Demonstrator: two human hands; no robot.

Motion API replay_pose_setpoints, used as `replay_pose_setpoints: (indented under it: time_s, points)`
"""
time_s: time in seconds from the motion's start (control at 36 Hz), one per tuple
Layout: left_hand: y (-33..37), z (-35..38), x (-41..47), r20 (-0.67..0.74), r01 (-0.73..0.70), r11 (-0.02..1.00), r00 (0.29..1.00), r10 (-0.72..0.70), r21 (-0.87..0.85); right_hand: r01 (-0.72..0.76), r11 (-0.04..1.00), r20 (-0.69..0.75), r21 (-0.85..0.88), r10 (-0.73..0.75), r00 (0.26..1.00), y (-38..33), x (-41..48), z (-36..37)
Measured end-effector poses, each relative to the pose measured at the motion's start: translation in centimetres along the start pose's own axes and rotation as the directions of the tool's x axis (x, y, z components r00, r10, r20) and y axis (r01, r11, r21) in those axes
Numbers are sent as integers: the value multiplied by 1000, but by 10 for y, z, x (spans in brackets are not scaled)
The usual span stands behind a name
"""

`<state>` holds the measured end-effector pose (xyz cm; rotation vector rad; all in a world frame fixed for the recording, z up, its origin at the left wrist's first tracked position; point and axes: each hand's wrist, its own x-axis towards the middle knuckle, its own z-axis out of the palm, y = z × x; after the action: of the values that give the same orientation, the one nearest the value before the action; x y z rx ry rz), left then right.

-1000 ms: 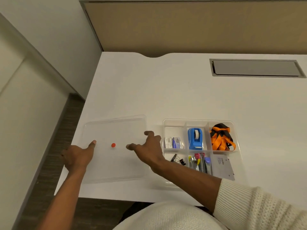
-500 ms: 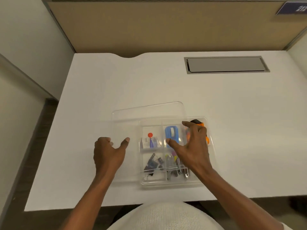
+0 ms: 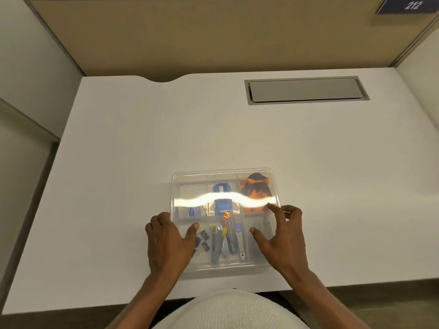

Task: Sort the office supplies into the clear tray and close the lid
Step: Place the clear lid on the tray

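Lid point(image 3: 223, 186) lies over the clear tray point(image 3: 225, 267) at the desk's point(image 3: 142, 138) near edge; our left hand point(image 3: 166, 241) and right hand point(image 3: 282, 233) rest spread on it, gripping nothing; whether it's fully seated, glare hides.

A clear, glossy plastic lid point(image 3: 225, 186) is catching a bright wavy glare over a clear plastic tray point(image 3: 228, 269). Beneath it, an orange woven lanyard point(image 3: 255, 186) is looking cloth-like, while the white desk point(image 3: 142, 150) is showing smooth and matt.
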<state>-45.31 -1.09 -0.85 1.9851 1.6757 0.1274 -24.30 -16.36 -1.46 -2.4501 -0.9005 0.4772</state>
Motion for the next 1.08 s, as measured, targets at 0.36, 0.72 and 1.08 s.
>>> replay_pose_setpoints:
  time_s: [0.36,0.72,1.08]
  points:
    - [-13,17,16,-219,-144,965,957,193,219,290,937,-1,-193,-296,955,20,10,27]
    - [-26,26,26,-216,-117,993,969,119,22,341,912,22,-230,-345,938,30,15,33]
    - [-37,37,34,-170,-288,957,942,288,29,335,904,26,-265,-341,940,35,16,37]
